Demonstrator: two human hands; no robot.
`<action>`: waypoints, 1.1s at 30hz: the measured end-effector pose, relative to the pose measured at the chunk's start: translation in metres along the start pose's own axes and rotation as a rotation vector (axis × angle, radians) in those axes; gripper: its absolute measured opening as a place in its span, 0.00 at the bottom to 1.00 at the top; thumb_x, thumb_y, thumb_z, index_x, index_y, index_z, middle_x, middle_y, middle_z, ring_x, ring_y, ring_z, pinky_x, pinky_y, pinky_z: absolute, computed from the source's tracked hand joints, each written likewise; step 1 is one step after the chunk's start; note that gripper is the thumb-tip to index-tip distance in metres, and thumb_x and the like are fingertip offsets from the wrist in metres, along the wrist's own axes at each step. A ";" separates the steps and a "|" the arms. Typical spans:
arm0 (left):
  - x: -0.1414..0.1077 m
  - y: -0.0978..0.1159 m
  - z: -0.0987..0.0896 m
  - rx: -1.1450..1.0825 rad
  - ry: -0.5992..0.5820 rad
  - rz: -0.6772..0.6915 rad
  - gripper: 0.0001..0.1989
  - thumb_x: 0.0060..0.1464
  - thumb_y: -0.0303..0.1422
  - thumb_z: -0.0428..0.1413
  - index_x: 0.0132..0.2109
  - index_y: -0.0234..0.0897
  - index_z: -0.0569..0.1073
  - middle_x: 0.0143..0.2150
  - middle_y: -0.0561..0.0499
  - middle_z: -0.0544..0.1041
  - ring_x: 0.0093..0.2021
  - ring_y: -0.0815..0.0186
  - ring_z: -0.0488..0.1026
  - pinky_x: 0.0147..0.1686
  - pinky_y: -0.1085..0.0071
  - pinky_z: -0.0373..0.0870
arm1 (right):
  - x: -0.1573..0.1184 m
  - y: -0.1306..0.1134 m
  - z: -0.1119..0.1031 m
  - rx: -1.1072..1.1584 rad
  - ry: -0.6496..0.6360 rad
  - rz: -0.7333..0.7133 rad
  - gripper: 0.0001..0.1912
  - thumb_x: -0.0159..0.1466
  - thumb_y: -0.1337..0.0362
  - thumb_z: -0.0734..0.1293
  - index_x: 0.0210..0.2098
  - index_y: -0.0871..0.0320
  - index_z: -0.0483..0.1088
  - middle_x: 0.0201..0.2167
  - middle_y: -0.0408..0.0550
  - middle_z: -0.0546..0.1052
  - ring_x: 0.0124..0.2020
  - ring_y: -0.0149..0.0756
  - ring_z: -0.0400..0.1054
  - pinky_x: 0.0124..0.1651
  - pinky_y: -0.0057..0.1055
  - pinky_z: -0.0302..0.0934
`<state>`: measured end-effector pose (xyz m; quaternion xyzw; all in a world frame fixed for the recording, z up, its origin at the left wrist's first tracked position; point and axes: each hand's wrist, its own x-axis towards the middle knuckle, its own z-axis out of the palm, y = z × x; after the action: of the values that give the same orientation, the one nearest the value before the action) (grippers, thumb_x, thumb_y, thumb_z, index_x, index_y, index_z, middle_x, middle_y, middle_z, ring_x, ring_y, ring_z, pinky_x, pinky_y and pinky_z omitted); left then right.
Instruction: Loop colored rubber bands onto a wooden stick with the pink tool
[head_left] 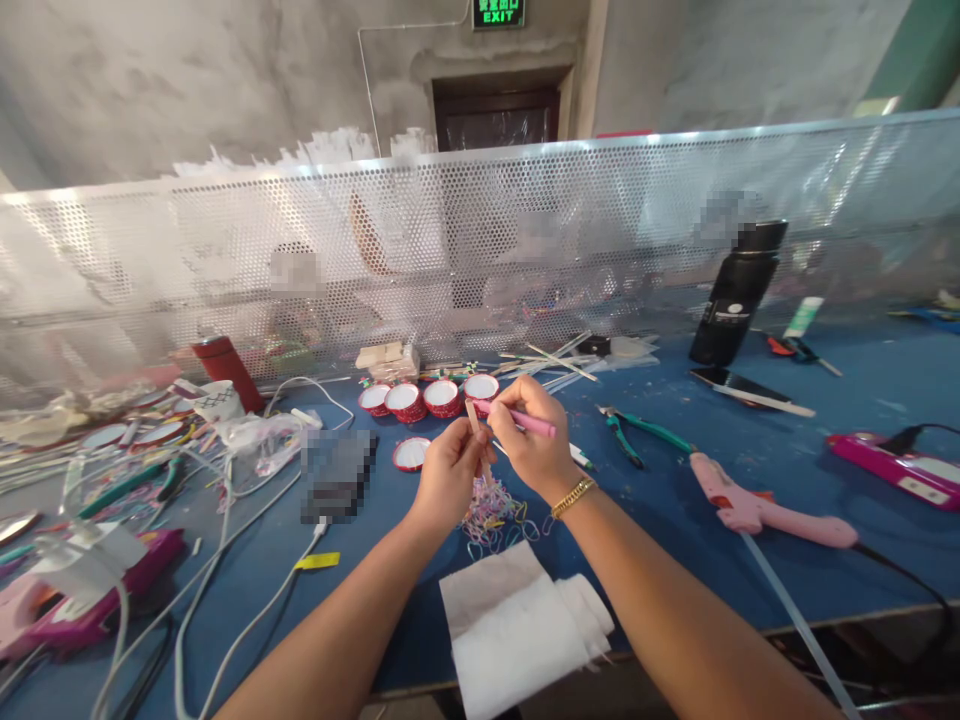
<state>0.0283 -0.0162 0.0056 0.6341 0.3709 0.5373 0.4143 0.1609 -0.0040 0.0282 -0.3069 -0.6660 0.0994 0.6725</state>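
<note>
My left hand pinches a flat wooden craft stick, held upright in front of me. In my right hand is a pink marker, gripped like a pen, its front end at the stick. Below both hands lies a tangle of thin coloured loops. Just beyond, stacks of round red-edged white discs stand in a row. One single disc lies nearer, left of my left hand.
A pink glue gun and green-handled pliers lie to the right. White paper rests at the front edge. Cables and a phone lie left. A black bottle stands before the perforated metal screen.
</note>
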 end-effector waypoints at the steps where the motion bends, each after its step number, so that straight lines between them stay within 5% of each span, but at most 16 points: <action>1: 0.000 0.000 0.000 -0.001 -0.002 0.000 0.13 0.59 0.42 0.55 0.33 0.37 0.66 0.23 0.57 0.68 0.21 0.74 0.58 0.21 0.74 0.52 | 0.000 0.000 0.000 -0.005 0.004 0.000 0.06 0.62 0.67 0.64 0.28 0.54 0.65 0.24 0.42 0.73 0.27 0.34 0.68 0.33 0.31 0.61; 33: -0.001 -0.001 0.000 -0.014 -0.002 0.005 0.15 0.59 0.43 0.56 0.33 0.37 0.66 0.24 0.57 0.67 0.21 0.74 0.58 0.22 0.74 0.53 | 0.000 -0.001 -0.001 0.011 -0.007 0.014 0.06 0.63 0.66 0.64 0.29 0.54 0.65 0.24 0.42 0.73 0.27 0.33 0.68 0.33 0.31 0.61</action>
<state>0.0285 -0.0166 0.0048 0.6327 0.3651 0.5404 0.4176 0.1610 -0.0054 0.0286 -0.3077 -0.6655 0.1090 0.6712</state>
